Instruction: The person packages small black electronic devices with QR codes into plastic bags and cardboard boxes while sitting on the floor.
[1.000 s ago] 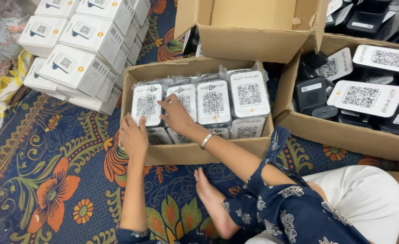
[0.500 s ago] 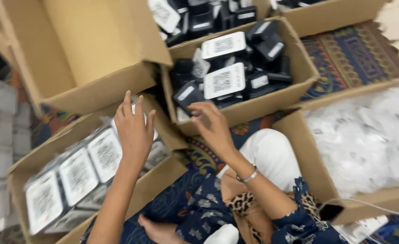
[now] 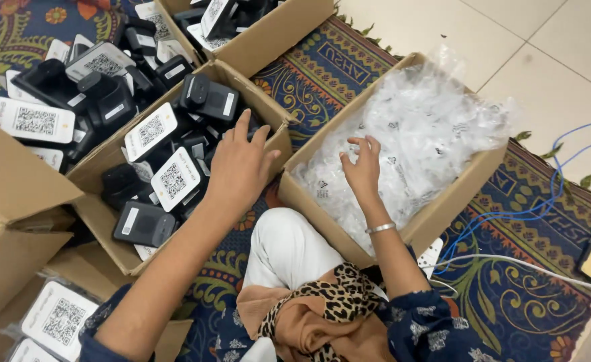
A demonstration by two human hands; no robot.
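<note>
The right hand rests in the brown cardboard box of clear crinkled plastic bags, its grip loosely spread — fingertips on the bags, nothing pinched. The left hand hovers, fingers fanned and empty, over the near corner of the open cardboard box of black devices with white square code panels — both boxes stand on the patterned blue carpet.

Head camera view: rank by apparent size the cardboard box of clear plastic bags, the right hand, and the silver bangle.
1. cardboard box of clear plastic bags
2. right hand
3. silver bangle
</note>
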